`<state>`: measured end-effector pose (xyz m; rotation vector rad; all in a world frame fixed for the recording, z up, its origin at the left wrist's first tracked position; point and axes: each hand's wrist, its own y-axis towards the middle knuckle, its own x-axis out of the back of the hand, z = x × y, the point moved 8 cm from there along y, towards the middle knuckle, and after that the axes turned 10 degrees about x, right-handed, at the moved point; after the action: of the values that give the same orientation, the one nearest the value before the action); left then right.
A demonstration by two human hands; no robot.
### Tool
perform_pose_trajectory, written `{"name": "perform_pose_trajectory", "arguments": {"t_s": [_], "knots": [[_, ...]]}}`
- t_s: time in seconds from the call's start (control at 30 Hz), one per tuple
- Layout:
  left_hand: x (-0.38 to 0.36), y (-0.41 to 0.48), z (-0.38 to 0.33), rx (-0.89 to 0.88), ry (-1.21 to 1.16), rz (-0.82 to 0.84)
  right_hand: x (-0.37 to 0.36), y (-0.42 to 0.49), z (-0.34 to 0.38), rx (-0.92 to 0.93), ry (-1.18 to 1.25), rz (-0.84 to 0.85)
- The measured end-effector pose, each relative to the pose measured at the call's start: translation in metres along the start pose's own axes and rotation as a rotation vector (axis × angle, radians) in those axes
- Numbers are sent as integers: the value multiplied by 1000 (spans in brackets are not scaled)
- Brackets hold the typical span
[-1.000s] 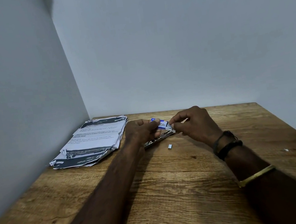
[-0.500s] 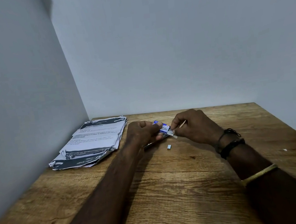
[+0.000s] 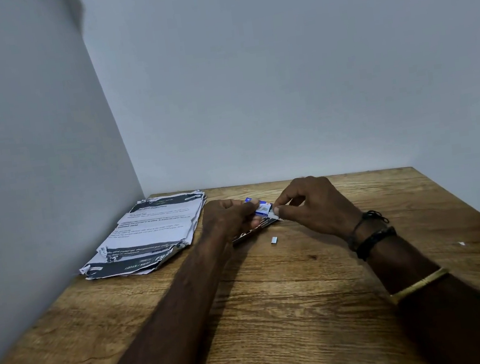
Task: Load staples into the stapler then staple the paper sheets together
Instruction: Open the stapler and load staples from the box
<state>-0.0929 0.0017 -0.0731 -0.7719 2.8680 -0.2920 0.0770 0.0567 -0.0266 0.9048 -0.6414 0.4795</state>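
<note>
Above wooden table [image 3: 280,314], small blue-and-white staple box [image 3: 258,205]

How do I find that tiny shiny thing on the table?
On the wooden table, the left hand and right hand meet near the back. Just nearer than them lies a small silvery block, likely staples. Unlike the blue box, nobody holds it.

A small blue-and-white staple box [image 3: 259,206] sits raised between the left hand [image 3: 228,218] and right hand [image 3: 312,206]. Beneath it, what seems to be the dark stapler [image 3: 256,229] lies flat on the tabletop [image 3: 280,314], with a short staple strip [image 3: 274,240] near it. The crumpled printed paper sheets [image 3: 154,233] are stacked at the left.
</note>
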Motion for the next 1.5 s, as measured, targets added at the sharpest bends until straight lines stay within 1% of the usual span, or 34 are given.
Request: {"name": "perform_pose_trajectory", "arguments": {"t_s": [0.23, 0.7, 0.9, 1.1, 1.33, 1.5], "knots": [[-1, 1, 2, 22, 3, 16, -3, 1, 3, 6, -77, 53], [-2, -1, 4, 43, 16, 33, 0, 1, 0, -2, -18, 62], [-5, 1, 6, 42, 7, 51, 0, 1, 3, 2, -106, 56], [-4, 1, 6, 43, 12, 57, 0, 1, 1, -2, -21, 80], [-7, -1, 5, 40, 20, 88, -1, 2, -12, -53, 112, 88], [-9, -2, 5, 35, 22, 87, 1, 1, -13, -63, 99, 85]]}}
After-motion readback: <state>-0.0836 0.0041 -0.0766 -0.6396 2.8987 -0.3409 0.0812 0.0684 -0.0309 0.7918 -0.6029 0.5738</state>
